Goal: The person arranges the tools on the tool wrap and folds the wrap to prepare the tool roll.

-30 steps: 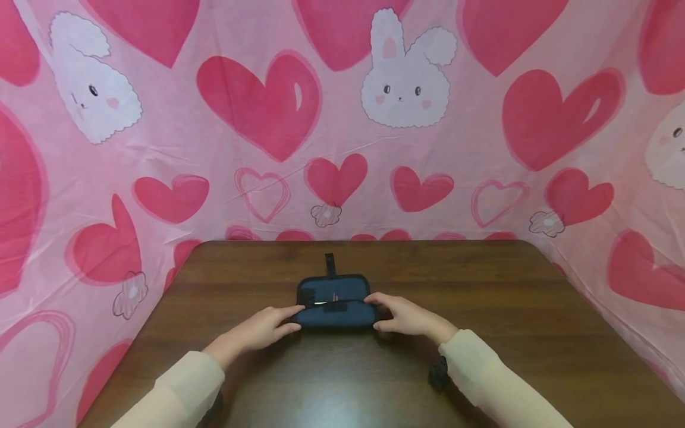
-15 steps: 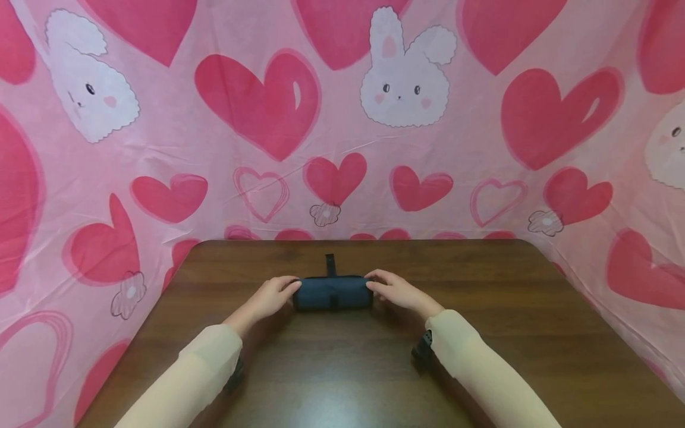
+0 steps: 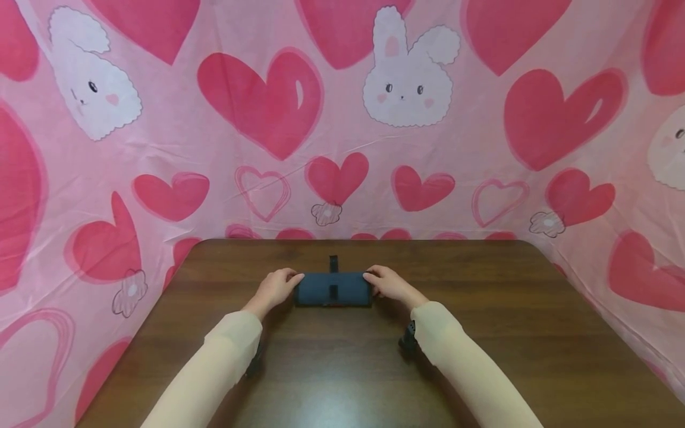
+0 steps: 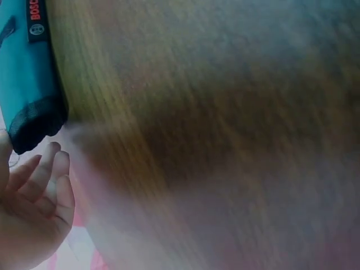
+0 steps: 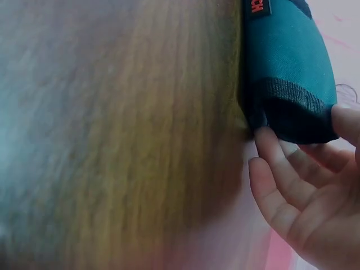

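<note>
A rolled blue fabric pouch (image 3: 316, 290) with black trim lies across the wooden table in the head view. Its black strap (image 3: 334, 263) extends flat from the far side. My left hand (image 3: 275, 288) holds the left end, thumb on the near side. The right end is held by my right hand (image 3: 393, 283) in much the same way. In the left wrist view the pouch (image 4: 25, 73) carries a black Bosch label (image 4: 35, 19). At the right end, the right wrist view shows the roll (image 5: 292, 50) with a dark hollow opening, fingers beneath its edge. Contents are hidden.
The wooden table (image 3: 332, 362) has rounded far corners. Pink cloth (image 3: 348, 137) printed with hearts and rabbits hangs behind it and along both sides. A dark device (image 3: 408, 337) sits under the right wrist.
The pouch, earlier lying with its back panel showing, has been rolled over away from me into a compact roll. Both hands have moved forward with it, and less of the strap shows.
</note>
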Demonstrator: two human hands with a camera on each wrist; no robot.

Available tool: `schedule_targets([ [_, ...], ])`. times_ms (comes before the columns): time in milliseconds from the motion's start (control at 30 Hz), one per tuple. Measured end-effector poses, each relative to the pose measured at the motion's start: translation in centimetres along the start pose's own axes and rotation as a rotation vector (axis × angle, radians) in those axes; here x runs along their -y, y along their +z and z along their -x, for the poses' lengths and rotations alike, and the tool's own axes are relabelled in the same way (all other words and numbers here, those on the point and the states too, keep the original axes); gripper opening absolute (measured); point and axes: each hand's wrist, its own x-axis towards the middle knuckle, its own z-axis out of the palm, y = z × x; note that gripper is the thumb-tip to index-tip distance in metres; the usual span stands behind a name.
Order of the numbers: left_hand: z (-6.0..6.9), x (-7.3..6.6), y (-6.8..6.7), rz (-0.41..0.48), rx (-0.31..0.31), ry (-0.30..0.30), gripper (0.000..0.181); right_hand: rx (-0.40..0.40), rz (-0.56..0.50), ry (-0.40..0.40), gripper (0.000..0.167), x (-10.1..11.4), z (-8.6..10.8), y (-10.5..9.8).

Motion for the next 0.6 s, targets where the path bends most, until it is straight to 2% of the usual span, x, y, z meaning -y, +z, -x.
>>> schedule_targets([
  [167, -0.3, 0.0, 0.4, 0.003, 0.011, -0.016, 0.042, -0.017, 0.049, 0.019, 0.033, -0.1, -0.7, 0.2],
  [433, -0.5, -0.5, 0.8, -0.032, -0.041, 0.0, 0.036, -0.055, 0.135, 0.048, 0.031, -0.2, -1.4, 0.7],
  [600, -0.4, -0.6, 1.2, -0.056, -0.062, -0.025, 0.034, -0.065, 0.145, 0.068, 0.03, -0.3, -1.6, 1.1],
])
